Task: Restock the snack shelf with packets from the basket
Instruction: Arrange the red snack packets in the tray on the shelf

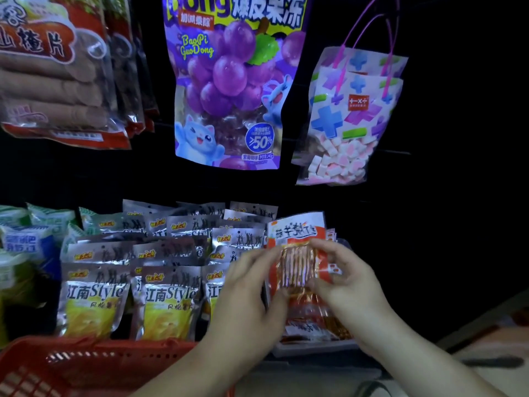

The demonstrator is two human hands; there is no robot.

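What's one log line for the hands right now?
left hand: grips red snack packet | right hand: grips same packet | place: at red packet stack

Above the left hand point(252, 285) we see a purple grape jelly pouch point(229, 90) hanging. Above the right hand point(346, 279) we find a marshmallow bag point(343, 124) with pink handles. Far up and left of both hands we note hawthorn slice packs point(57, 75). Just left of the left hand stand silver chip packets point(94, 296), and beyond them green packets point(51, 222).
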